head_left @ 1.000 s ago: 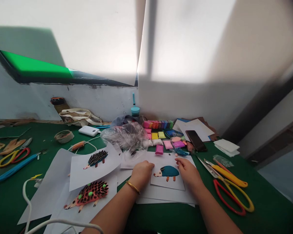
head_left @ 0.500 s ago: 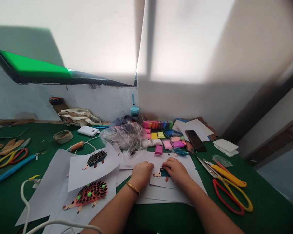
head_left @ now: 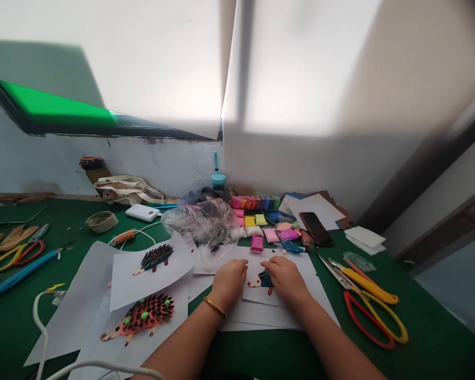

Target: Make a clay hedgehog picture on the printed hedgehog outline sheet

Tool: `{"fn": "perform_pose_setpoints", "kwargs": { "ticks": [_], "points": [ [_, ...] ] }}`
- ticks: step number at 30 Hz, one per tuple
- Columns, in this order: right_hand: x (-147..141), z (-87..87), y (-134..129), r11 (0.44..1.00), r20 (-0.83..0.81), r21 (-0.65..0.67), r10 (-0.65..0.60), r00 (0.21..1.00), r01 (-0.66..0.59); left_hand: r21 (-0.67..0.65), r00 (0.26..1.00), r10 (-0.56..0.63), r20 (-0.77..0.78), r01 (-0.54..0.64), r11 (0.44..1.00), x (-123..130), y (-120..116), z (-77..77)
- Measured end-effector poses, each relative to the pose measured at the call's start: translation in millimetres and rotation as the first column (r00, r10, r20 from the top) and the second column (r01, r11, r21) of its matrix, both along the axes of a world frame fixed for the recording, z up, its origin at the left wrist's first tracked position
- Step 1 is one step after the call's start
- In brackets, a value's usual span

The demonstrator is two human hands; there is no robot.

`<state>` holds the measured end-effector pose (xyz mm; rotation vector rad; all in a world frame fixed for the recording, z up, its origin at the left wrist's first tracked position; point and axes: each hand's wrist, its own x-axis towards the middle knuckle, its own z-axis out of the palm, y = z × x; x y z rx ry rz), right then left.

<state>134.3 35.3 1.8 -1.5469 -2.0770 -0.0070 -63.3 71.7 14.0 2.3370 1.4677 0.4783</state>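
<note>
On a white sheet (head_left: 263, 299) lies a small hedgehog figure (head_left: 266, 279) with a pale face, a dark blue body and a brown leg. My right hand (head_left: 287, 278) hovers over the hedgehog's back and hides part of it; its fingers are bent and pinched towards the left. Just left of the figure, my left hand (head_left: 229, 281) rests by the sheet's edge, thumb and fingers pressed together. The fingertips of both hands face each other across a small gap. Whatever they pinch is too small to make out.
Left are finished hedgehog pictures, black-spined (head_left: 157, 259) and red (head_left: 144, 318). Behind the hands lie a plastic bag (head_left: 206, 221) and coloured clay packets (head_left: 256, 243). A phone (head_left: 315, 228), scissors (head_left: 374, 311) and a yellow-handled cutter (head_left: 374, 286) lie right; a white cable (head_left: 39, 322) runs front left.
My right hand has lifted off the hedgehog's back and its fingertips have shifted left, towards my left hand. My left fingertips have risen slightly. The hedgehog has stayed in place.
</note>
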Motion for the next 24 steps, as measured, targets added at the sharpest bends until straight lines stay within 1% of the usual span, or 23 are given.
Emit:
{"fn": "perform_pose_setpoints", "kwargs": {
  "ticks": [1, 2, 3, 4, 5, 6, 7, 8, 9, 11, 13, 18, 22, 24],
  "points": [
    [-0.7, 1.0, -2.1, 0.999, -0.042, 0.029, 0.018, 0.999, -0.017, -0.038, 0.988, 0.025, 0.153, -0.019, 0.999, 1.9, -0.1, -0.1],
    [-2.1, 2.3, -4.5, 0.998, -0.084, 0.056, 0.044, 0.995, -0.039, -0.120, 0.943, 0.061, 0.328, -0.022, 0.993, 4.3, -0.8, -0.2],
    [-4.2, 3.8, -6.8, 0.994, -0.126, 0.081, 0.077, 0.989, -0.067, -0.239, 0.862, 0.114, 0.494, 0.008, 0.971, 7.3, -2.1, -0.4],
    [-6.7, 5.4, -8.9, 0.990, -0.166, 0.101, 0.116, 0.979, -0.100, -0.369, 0.763, 0.185, 0.619, 0.074, 0.927, 10.6, -4.2, -0.6],
    [-9.4, 6.9, -10.7, 0.984, -0.204, 0.117, 0.153, 0.967, -0.131, -0.480, 0.678, 0.258, 0.689, 0.160, 0.862, 13.8, -6.9, -0.5],
    [-11.9, 8.2, -12.1, 0.979, -0.242, 0.127, 0.185, 0.952, -0.158, -0.555, 0.607, 0.321, 0.727, 0.245, 0.795, 16.9, -10.1, -0.2],
    [-14.0, 9.3, -13.0, 0.975, -0.280, 0.130, 0.209, 0.937, -0.179, -0.594, 0.553, 0.368, 0.748, 0.309, 0.742, 19.6, -13.6, 0.5],
    [-15.6, 10.3, -13.6, 0.973, -0.319, 0.128, 0.224, 0.921, -0.193, -0.614, 0.516, 0.400, 0.758, 0.355, 0.705, 21.8, -16.9, 1.4],
    [-16.6, 11.1, -14.0, 0.972, -0.359, 0.121, 0.232, 0.904, -0.201, -0.621, 0.492, 0.418, 0.764, 0.385, 0.682, 23.5, -20.0, 2.6],
    [-17.1, 12.4, -14.7, 0.973, -0.429, 0.102, 0.230, 0.874, -0.206, -0.617, 0.475, 0.419, 0.774, 0.416, 0.668, 25.6, -24.3, 4.8],
    [-16.5, 13.3, -15.7, 0.975, -0.467, 0.084, 0.221, 0.856, -0.206, -0.605, 0.477, 0.401, 0.782, 0.428, 0.671, 26.5, -26.5, 6.1],
    [-15.1, 13.1, -17.8, 0.975, -0.452, 0.070, 0.218, 0.865, -0.209, -0.612, 0.506, 0.388, 0.770, 0.412, 0.675, 27.0, -28.3, 4.9],
    [-15.7, 14.0, -18.5, 0.972, -0.439, 0.078, 0.235, 0.867, -0.223, -0.611, 0.513, 0.373, 0.773, 0.446, 0.654, 26.1, -28.9, 5.2],
    [-16.8, 15.3, -19.5, 0.970, -0.455, 0.073, 0.240, 0.857, -0.233, -0.610, 0.505, 0.369, 0.780, 0.480, 0.631, 25.0, -28.6, 7.0]
  ]
}}
